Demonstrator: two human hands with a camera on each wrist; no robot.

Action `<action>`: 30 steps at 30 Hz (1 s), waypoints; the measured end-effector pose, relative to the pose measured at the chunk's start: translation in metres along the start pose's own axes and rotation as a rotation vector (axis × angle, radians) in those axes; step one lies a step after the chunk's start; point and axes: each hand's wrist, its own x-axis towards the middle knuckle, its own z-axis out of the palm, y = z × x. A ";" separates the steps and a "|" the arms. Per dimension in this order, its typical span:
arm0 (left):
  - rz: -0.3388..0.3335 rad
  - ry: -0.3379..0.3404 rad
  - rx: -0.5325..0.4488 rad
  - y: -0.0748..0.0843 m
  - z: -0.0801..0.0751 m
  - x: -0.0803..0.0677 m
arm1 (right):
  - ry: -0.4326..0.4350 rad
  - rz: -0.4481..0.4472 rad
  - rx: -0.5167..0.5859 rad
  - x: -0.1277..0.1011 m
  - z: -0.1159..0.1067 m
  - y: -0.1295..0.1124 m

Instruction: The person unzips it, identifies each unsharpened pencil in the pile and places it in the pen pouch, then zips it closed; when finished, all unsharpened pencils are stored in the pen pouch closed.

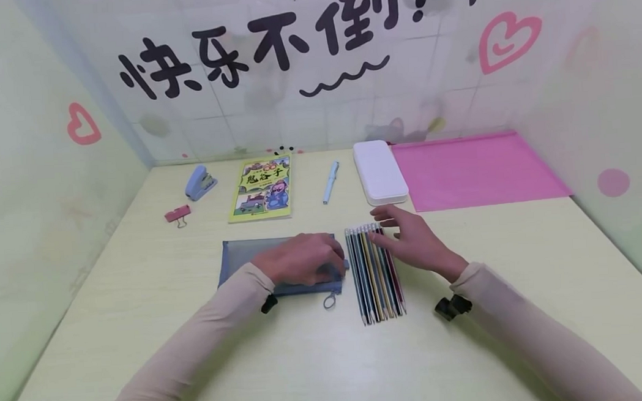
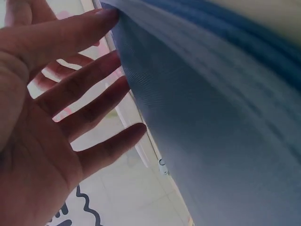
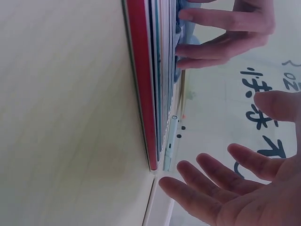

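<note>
Two hands work near the middle of the pale table (image 1: 141, 334). Nearest lies a row of pencils (image 1: 374, 274), side by side and touching, long axes running near to far, sharpened tips toward the person and eraser ends at the far side. Their barrels show blue, yellow, dark and red; in the right wrist view the red one is outermost on the right. The right hand (image 1: 414, 239) hovers at the far right end of the row, fingers straight and spread, gripping nothing; whether the fingertips touch the pencils is hard to tell. Just left of the row lies a blue mesh pouch (image 1: 247, 257), flat, its long axis left to right, its zip pull (image 1: 331, 299) at the near right corner. The left hand (image 1: 301, 260) rests on the pouch's right end with relaxed, outstretched fingers, beside the pencils. Farther off lie a pink binder clip (image 1: 178, 215), blue stapler (image 1: 201, 182), yellow booklet (image 1: 261, 188), light blue pen (image 1: 330, 182), white case (image 1: 379, 172) and pink folder (image 1: 476, 170).
</note>
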 end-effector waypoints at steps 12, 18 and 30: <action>0.035 0.018 0.068 -0.002 -0.004 0.016 | 0.037 -0.029 0.012 0.001 0.002 -0.003; -0.012 0.050 -0.030 -0.012 -0.031 0.007 | 0.046 -0.079 0.064 0.000 0.009 -0.014; -0.108 0.178 -0.343 -0.048 -0.068 -0.012 | 0.030 -0.211 0.176 0.007 0.037 -0.048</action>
